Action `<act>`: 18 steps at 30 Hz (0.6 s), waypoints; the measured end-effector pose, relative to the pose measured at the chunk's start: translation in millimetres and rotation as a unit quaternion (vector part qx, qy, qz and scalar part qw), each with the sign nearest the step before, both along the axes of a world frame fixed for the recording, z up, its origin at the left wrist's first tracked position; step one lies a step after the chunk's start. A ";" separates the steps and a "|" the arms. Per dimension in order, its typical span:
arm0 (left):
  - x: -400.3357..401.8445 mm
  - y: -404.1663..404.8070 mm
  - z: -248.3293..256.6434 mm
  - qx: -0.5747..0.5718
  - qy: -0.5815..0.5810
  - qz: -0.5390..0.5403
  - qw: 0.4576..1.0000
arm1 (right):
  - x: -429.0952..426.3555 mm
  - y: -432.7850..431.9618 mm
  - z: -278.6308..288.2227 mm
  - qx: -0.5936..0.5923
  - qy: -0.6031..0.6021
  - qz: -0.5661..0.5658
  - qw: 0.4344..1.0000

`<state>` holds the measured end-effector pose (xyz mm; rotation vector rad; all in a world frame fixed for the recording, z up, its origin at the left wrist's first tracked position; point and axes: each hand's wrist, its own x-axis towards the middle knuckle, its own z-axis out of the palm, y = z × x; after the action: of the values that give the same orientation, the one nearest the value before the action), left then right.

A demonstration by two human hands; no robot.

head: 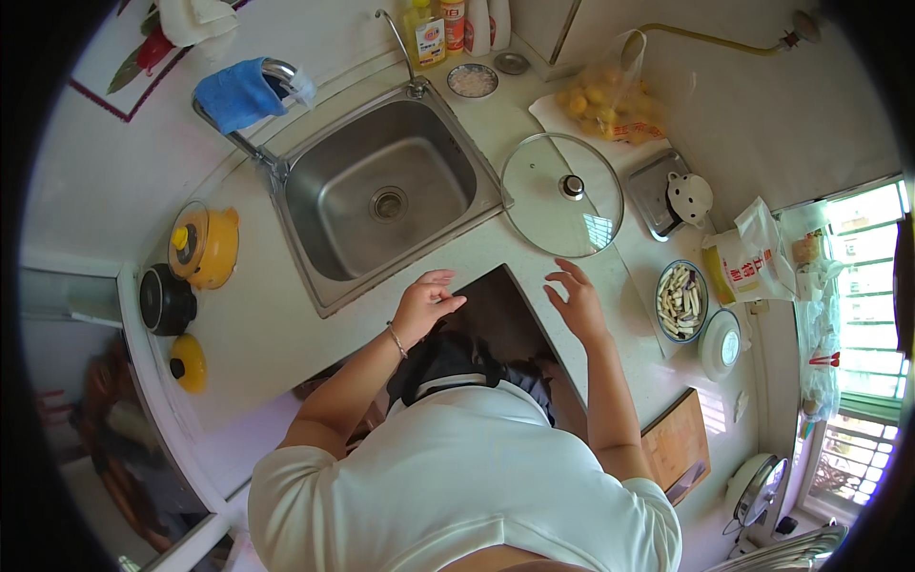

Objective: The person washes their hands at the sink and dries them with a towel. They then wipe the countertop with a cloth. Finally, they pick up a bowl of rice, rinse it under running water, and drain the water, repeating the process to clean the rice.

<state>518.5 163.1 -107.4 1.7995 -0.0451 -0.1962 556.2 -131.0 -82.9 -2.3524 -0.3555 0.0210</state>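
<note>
My left hand is raised before my body, near the front edge of the stainless steel sink. It holds nothing, with its thumb and fingers apart. My right hand hovers by the counter edge, fingers spread and bare. Beyond it, a glass pot lid with a dark knob lies on the counter. To its right, a bowl of cut eggplant strips stands beside an overturned white bowl.
A plastic bag of yellow fruit, a metal tray and a white flour bag line the right side. A wooden cutting board bears a knife. Left stand a yellow pot and a black pot. A blue cloth hangs over the faucet.
</note>
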 end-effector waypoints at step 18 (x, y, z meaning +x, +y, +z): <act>-33.4 39.3 -2.6 -0.150 0.185 0.150 0.960 | 190.6 1.3 -36.3 -0.358 0.096 -0.174 0.912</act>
<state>485.1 202.4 -110.0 1.4209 0.4408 -0.2884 746.8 -129.7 -119.2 -3.0729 0.2227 0.2484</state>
